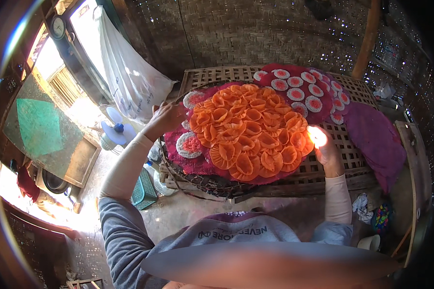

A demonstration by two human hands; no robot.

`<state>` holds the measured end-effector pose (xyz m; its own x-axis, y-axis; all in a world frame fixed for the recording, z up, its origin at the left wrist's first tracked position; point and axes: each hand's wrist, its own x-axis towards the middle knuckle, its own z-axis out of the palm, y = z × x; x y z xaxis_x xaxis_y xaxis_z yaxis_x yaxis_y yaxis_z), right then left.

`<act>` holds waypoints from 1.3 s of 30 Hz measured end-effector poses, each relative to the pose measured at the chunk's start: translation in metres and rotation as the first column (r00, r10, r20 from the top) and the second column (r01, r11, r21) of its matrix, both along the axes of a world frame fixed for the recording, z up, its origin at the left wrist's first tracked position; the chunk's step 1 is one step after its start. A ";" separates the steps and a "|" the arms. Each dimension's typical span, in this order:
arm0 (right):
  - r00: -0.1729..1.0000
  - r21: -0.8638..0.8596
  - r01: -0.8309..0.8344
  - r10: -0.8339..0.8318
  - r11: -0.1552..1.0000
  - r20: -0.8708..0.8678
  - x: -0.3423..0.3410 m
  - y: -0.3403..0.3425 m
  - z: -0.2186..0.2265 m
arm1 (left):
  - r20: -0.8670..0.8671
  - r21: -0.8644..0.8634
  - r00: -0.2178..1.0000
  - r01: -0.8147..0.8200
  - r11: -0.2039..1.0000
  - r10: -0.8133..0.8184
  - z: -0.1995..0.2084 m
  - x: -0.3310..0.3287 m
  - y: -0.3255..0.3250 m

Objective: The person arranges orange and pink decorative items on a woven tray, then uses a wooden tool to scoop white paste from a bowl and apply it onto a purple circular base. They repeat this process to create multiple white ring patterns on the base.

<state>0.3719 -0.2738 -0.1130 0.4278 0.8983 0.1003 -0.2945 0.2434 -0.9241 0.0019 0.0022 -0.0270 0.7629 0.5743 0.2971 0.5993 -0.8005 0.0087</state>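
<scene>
A round woven tray (pixel 197 182) with a dark rim sits at the near side of a slatted bench. Pink-red cloth (pixel 197 166) lines it, and a heap of orange, ruffled, cup-shaped pieces (pixel 250 129) covers most of the cloth. White round pieces with pink-red centres (pixel 189 145) lie along its left side. My left hand (pixel 169 117) is closed on the tray's left edge. At the opposite edge, beside the orange heap, my right hand (pixel 326 148) is curled against the tray; bright sunlight washes out its fingertips.
Behind the tray, more white-and-red rounds (pixel 295 82) lie on red cloth over the slatted bench (pixel 217 74). Purple cloth (pixel 373 137) hangs off its right end. A white sack (pixel 130 82), a fan (pixel 118 127) and a green basket (pixel 143 190) are at the left.
</scene>
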 end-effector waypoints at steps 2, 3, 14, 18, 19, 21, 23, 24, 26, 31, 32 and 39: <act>1.000 0.002 0.015 -0.015 1.000 0.021 -0.003 0.001 0.003 | -0.046 -0.148 0.999 -0.033 0.988 0.026 0.001 0.000 0.006; 0.999 0.005 0.023 -0.023 1.000 0.032 -0.003 0.001 0.004 | -0.069 -0.219 0.997 -0.050 0.974 0.036 0.002 0.000 0.009; 0.994 0.010 0.079 -0.079 0.997 0.069 0.003 0.001 -0.007 | -0.037 -0.270 0.996 -0.093 0.958 0.086 0.000 0.008 0.010; 0.999 0.024 0.038 -0.038 0.999 0.021 0.005 0.002 -0.007 | 0.004 -0.357 0.998 -0.060 0.932 0.066 -0.007 0.005 0.022; 0.999 0.036 0.035 -0.035 0.999 0.018 0.007 0.003 -0.010 | 0.017 -0.427 0.998 -0.043 0.903 0.056 -0.006 0.007 0.024; 1.000 0.063 0.027 -0.028 0.998 0.013 0.008 0.006 -0.012 | 0.047 -0.557 0.998 -0.008 0.830 0.041 0.000 0.010 0.028; 0.997 0.137 0.025 -0.034 0.990 0.067 0.003 0.009 0.000 | 0.046 -0.391 0.953 0.293 0.873 -0.299 0.004 0.009 0.046; 0.995 0.172 0.022 -0.039 0.985 0.095 -0.005 0.011 0.013 | 0.023 -0.305 0.889 0.442 0.844 -0.458 0.005 0.009 0.053; 0.963 0.195 -0.069 0.015 0.978 0.268 -0.015 0.012 0.047 | 0.101 -0.437 0.918 0.387 0.812 -0.383 0.018 0.020 0.051; 0.990 0.057 -0.128 0.132 0.990 -0.058 -0.004 0.044 0.099 | 0.324 -0.730 0.940 0.318 0.605 -0.104 0.077 0.050 0.015; 0.990 0.065 -0.118 0.123 0.991 -0.070 0.000 0.052 0.106 | 0.353 -0.747 0.933 0.323 0.580 -0.065 0.079 0.054 0.025; 0.937 0.070 -0.349 0.350 0.935 -0.004 0.037 0.111 0.178 | 0.468 -0.816 0.879 0.390 0.426 0.092 0.118 0.083 0.062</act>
<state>0.4093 -0.1630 0.0650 0.0904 0.9827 0.1616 -0.3871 0.1842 -0.9035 0.0850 0.0638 0.0913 0.8127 0.5826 -0.0113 0.2125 -0.2783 0.9367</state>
